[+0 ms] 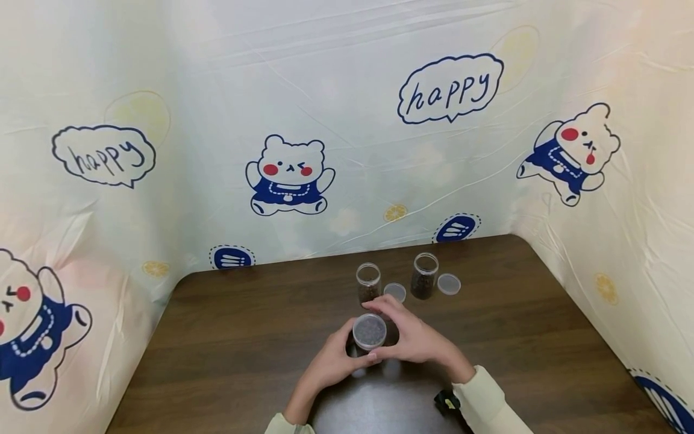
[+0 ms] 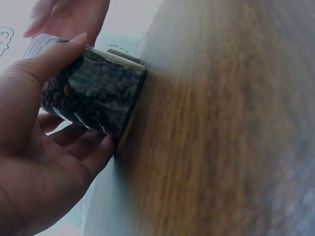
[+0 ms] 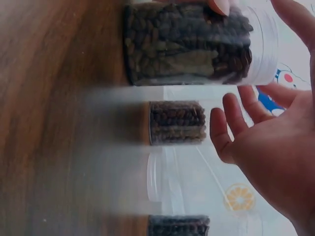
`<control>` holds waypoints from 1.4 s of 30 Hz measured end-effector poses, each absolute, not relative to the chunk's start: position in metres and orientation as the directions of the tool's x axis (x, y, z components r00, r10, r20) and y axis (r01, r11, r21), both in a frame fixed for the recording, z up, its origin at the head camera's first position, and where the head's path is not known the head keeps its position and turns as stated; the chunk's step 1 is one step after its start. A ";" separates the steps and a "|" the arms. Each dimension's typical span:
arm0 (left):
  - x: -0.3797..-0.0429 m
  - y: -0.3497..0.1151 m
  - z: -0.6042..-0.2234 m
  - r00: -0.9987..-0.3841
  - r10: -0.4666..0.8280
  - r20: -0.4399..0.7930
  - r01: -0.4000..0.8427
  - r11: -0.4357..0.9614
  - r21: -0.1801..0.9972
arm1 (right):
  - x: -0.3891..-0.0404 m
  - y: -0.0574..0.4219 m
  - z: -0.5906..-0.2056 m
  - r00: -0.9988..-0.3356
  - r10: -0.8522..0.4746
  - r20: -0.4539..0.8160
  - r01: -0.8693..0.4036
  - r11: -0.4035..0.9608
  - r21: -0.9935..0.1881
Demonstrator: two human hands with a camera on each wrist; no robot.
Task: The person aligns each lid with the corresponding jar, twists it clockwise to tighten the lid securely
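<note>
A clear lidded jar (image 2: 93,83) packed with dark brown beans, which look like coffee beans, stands upright on the table near its front. My left hand (image 1: 336,361) grips its side, with the thumb lying along the wall in the left wrist view. Around the clear lid (image 1: 370,330) my right hand (image 1: 414,337) is spread, thumb near the front and fingers at the back. In the right wrist view its fingers are loosely bent, with a gap between them and the lid.
Behind stand two lidless jars with dark contents, a left one (image 1: 370,292) and a right one (image 1: 424,281). A loose lid lies beside each: one lid (image 1: 395,293) between them, another lid (image 1: 449,284) at far right. A printed curtain (image 1: 347,150) surrounds the brown table (image 1: 244,337).
</note>
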State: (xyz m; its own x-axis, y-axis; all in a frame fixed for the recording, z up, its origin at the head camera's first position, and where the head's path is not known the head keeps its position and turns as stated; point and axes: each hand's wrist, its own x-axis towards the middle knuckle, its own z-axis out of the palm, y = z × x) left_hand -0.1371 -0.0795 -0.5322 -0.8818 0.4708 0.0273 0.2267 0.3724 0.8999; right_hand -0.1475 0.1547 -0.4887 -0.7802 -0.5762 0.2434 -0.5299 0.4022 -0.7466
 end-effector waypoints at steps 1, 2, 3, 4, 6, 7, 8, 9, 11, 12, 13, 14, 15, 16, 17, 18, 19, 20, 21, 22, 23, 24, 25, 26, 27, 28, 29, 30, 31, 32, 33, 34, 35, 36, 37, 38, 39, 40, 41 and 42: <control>-0.137 -0.079 -0.532 -0.882 0.471 0.029 0.229 0.374 0.899 | -0.148 0.156 -0.489 -0.771 -0.588 0.244 -0.535 0.391 -0.749; -0.137 -0.079 -0.532 -0.882 0.471 0.026 0.225 0.371 0.901 | -0.148 0.157 -0.489 -0.765 -0.596 0.244 -0.538 0.384 -0.750; -0.137 -0.079 -0.532 -0.882 0.471 0.025 0.222 0.369 0.903 | -0.149 0.158 -0.489 -0.761 -0.602 0.242 -0.539 0.380 -0.751; -0.138 -0.078 -0.531 -0.881 0.472 0.026 0.223 0.366 0.903 | -0.149 0.158 -0.489 -0.758 -0.606 0.242 -0.542 0.377 -0.751; -0.138 -0.078 -0.531 -0.882 0.471 0.019 0.213 0.363 0.907 | -0.150 0.158 -0.490 -0.754 -0.609 0.247 -0.549 0.376 -0.746; -0.138 -0.078 -0.531 -0.880 0.475 0.019 0.214 0.360 0.908 | -0.150 0.158 -0.490 -0.754 -0.608 0.249 -0.550 0.377 -0.745; -0.138 -0.079 -0.530 -0.880 0.475 0.016 0.211 0.360 0.909 | -0.150 0.158 -0.490 -0.755 -0.606 0.250 -0.551 0.380 -0.743; -0.138 -0.079 -0.531 -0.879 0.477 0.014 0.211 0.363 0.907 | -0.150 0.157 -0.491 -0.756 -0.605 0.252 -0.552 0.381 -0.742; -0.138 -0.079 -0.531 -0.878 0.479 0.009 0.209 0.366 0.907 | -0.150 0.157 -0.491 -0.758 -0.600 0.256 -0.554 0.385 -0.739; -0.138 -0.079 -0.532 -0.877 0.480 0.008 0.209 0.366 0.907 | -0.150 0.156 -0.491 -0.760 -0.596 0.258 -0.553 0.387 -0.738; -0.138 -0.080 -0.532 -0.877 0.481 0.005 0.207 0.368 0.907 | -0.150 0.156 -0.491 -0.764 -0.591 0.259 -0.552 0.390 -0.737; -0.138 -0.080 -0.533 -0.878 0.479 0.003 0.205 0.370 0.906 | -0.149 0.155 -0.491 -0.767 -0.585 0.263 -0.553 0.395 -0.734; -0.138 -0.080 -0.533 -0.878 0.478 0.002 0.204 0.371 0.906 | -0.149 0.155 -0.491 -0.771 -0.577 0.269 -0.554 0.401 -0.729; -0.138 -0.079 -0.533 -0.879 0.477 0.002 0.203 0.371 0.906 | -0.148 0.154 -0.491 -0.774 -0.568 0.278 -0.558 0.407 -0.723; -0.138 -0.079 -0.533 -0.881 0.473 0.001 0.202 0.373 0.906 | -0.148 0.153 -0.491 -0.777 -0.559 0.290 -0.564 0.413 -0.715; -0.137 -0.079 -0.532 -0.882 0.470 0.003 0.203 0.375 0.904 | -0.148 0.152 -0.492 -0.779 -0.549 0.302 -0.570 0.420 -0.706; -0.137 -0.079 -0.532 -0.885 0.466 0.004 0.204 0.379 0.903 | -0.148 0.151 -0.492 -0.782 -0.538 0.315 -0.576 0.429 -0.696; -0.137 -0.079 -0.532 -0.886 0.463 0.005 0.204 0.381 0.902 | -0.148 0.150 -0.492 -0.783 -0.529 0.327 -0.583 0.443 -0.681; -0.137 -0.079 -0.531 -0.888 0.460 0.007 0.205 0.382 0.901 | -0.148 0.149 -0.492 -0.786 -0.520 0.335 -0.588 0.459 -0.666; -0.137 -0.079 -0.531 -0.889 0.457 0.007 0.204 0.383 0.901 | -0.148 0.148 -0.492 -0.787 -0.512 0.344 -0.593 0.475 -0.650; -0.137 -0.079 -0.531 -0.890 0.456 0.007 0.203 0.383 0.901 | -0.148 0.147 -0.492 -0.790 -0.505 0.347 -0.595 0.494 -0.634; -0.137 -0.079 -0.530 -0.890 0.456 0.008 0.204 0.383 0.901 | -0.148 0.146 -0.491 -0.794 -0.501 0.346 -0.594 0.512 -0.620; -0.136 -0.079 -0.530 -0.890 0.455 0.008 0.204 0.384 0.901 | -0.147 0.145 -0.491 -0.795 -0.499 0.343 -0.593 0.526 -0.609; -0.136 -0.079 -0.530 -0.891 0.454 0.010 0.208 0.387 0.899 | -0.147 0.145 -0.490 -0.797 -0.501 0.338 -0.593 0.538 -0.599; -0.136 -0.079 -0.530 -0.891 0.454 0.014 0.214 0.393 0.894 | -0.147 0.146 -0.489 -0.796 -0.506 0.331 -0.592 0.541 -0.597; -0.136 -0.079 -0.530 -0.891 0.453 0.017 0.220 0.399 0.890 | -0.146 0.146 -0.488 -0.795 -0.515 0.322 -0.592 0.538 -0.600; -0.136 -0.079 -0.530 -0.892 0.451 0.019 0.224 0.406 0.886 | -0.146 0.147 -0.487 -0.792 -0.526 0.311 -0.591 0.531 -0.608; -0.136 -0.078 -0.531 -0.893 0.449 0.023 0.229 0.412 0.882 | -0.146 0.149 -0.486 -0.787 -0.539 0.300 -0.591 0.520 -0.616; -0.136 -0.078 -0.531 -0.894 0.447 0.023 0.230 0.416 0.880 | -0.145 0.150 -0.486 -0.781 -0.552 0.292 -0.593 0.508 -0.624; -0.136 -0.078 -0.531 -0.895 0.446 0.022 0.229 0.417 0.880 | -0.146 0.151 -0.485 -0.773 -0.565 0.287 -0.597 0.498 -0.629; -0.136 -0.078 -0.531 -0.895 0.447 0.019 0.225 0.414 0.882 | -0.146 0.152 -0.485 -0.767 -0.576 0.282 -0.600 0.487 -0.635; -0.136 -0.078 -0.531 -0.895 0.447 0.014 0.218 0.409 0.886 | -0.146 0.152 -0.485 -0.762 -0.584 0.279 -0.602 0.478 -0.640; -0.136 -0.078 -0.531 -0.894 0.448 0.011 0.213 0.403 0.890 | -0.146 0.153 -0.485 -0.757 -0.589 0.282 -0.606 0.473 -0.639; -0.136 -0.078 -0.531 -0.894 0.448 0.008 0.209 0.400 0.892 | -0.146 0.153 -0.485 -0.754 -0.591 0.286 -0.610 0.470 -0.638; -0.136 -0.078 -0.531 -0.894 0.449 0.005 0.204 0.395 0.896 | -0.147 0.153 -0.485 -0.754 -0.589 0.291 -0.612 0.469 -0.637; -0.137 -0.078 -0.531 -0.894 0.449 0.005 0.203 0.394 0.896 | -0.147 0.152 -0.486 -0.755 -0.585 0.296 -0.613 0.469 -0.636; -0.136 -0.078 -0.531 -0.894 0.448 0.005 0.202 0.394 0.897 | -0.147 0.152 -0.486 -0.758 -0.579 0.300 -0.611 0.471 -0.636; -0.136 -0.078 -0.531 -0.895 0.446 0.006 0.204 0.397 0.895 | -0.147 0.151 -0.486 -0.761 -0.572 0.306 -0.610 0.472 -0.636; -0.136 -0.078 -0.531 -0.896 0.443 0.006 0.204 0.401 0.893 | -0.146 0.150 -0.487 -0.765 -0.563 0.313 -0.610 0.476 -0.633; -0.136 -0.078 -0.531 -0.898 0.440 0.006 0.205 0.404 0.891 | -0.146 0.149 -0.487 -0.768 -0.555 0.321 -0.611 0.483 -0.628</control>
